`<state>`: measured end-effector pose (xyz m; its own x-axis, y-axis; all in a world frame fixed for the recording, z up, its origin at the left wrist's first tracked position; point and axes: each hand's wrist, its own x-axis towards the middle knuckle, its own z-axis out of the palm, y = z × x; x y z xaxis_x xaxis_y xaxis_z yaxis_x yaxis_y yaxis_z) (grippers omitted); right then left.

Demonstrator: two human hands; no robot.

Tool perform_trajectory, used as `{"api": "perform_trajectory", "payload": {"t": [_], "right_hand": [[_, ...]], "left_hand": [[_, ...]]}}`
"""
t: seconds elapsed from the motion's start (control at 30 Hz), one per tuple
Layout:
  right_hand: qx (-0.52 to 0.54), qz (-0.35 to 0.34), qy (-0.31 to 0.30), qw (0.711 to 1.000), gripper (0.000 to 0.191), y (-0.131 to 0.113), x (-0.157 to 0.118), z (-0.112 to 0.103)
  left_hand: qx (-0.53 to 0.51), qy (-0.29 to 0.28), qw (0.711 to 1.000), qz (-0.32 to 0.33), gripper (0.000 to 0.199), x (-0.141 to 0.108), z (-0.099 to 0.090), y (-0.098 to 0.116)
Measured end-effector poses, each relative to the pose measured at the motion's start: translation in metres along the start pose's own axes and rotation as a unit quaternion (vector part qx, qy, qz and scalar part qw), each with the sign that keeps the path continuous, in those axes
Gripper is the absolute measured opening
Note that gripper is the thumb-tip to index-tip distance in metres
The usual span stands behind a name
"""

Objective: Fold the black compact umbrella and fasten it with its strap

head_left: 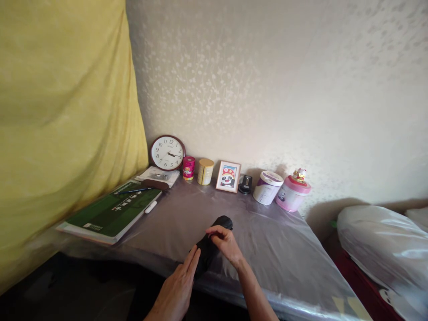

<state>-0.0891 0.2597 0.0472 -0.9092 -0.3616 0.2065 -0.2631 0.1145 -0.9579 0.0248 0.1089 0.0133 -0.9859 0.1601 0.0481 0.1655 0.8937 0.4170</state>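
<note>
Because the black bundle [205, 256] looks soft and likely to give, the left hand [177, 285] would do best as a broad, calm support. Its visible fingers lie straight and close together along the bundle's left side; the thumb is out of sight, so I cannot tell how far open the hand is or whether it grips anything. Light, even pressure there should steady the bundle without crushing it or pushing it sideways. The right hand [227, 247] is bent over the upper part, its thumb and forefinger drawn close together at the surface (whether a fold sits between them is too small to tell). Fine work of this kind probably goes best with small fingertip movements and a loose wrist, the two hands matching each other's force so that the bundle does not twist.

The bundle lies at the front of the table [267, 249], to the right of the green book [117, 209] and nearer the person than the framed picture [228, 176]. It is long and narrow, slanting from its lower left end, by the left hand, to a rounded upper right end beyond the right fingers. It is dark all over, and its surface looks like cloth, slightly creased.
</note>
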Motion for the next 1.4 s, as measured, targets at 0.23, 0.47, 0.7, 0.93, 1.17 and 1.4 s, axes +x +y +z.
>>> {"api": "perform_trajectory", "payload": {"t": [0.23,0.47,0.7,0.93,1.17,1.4], "right_hand": [[0.105,0.076,0.097,0.987,0.021,0.001,-0.027,-0.041],[0.059,0.074,0.198,0.976,0.028,0.034,-0.046,-0.077],[0.012,0.102,0.219,0.97,0.029,0.053,-0.056,-0.082],[-0.004,0.105,0.202,0.974,0.033,0.057,-0.057,-0.082],[0.003,0.103,0.199,0.975,0.03,0.063,-0.057,-0.081],[-0.022,0.099,0.192,0.976,0.03,0.067,-0.057,-0.08]], "left_hand": [[-0.045,0.032,0.998,0.025,0.065,0.0,0.012,-0.011],[-0.17,0.047,0.984,-0.008,0.063,0.007,0.006,-0.02],[-0.305,0.054,0.949,-0.058,0.056,0.014,-0.009,-0.028],[-0.404,-0.037,0.902,-0.146,0.06,0.012,-0.021,-0.021],[-0.239,0.107,0.955,-0.142,0.051,0.009,-0.022,-0.04],[0.095,0.079,0.991,-0.06,0.06,0.001,-0.018,-0.022]]}}
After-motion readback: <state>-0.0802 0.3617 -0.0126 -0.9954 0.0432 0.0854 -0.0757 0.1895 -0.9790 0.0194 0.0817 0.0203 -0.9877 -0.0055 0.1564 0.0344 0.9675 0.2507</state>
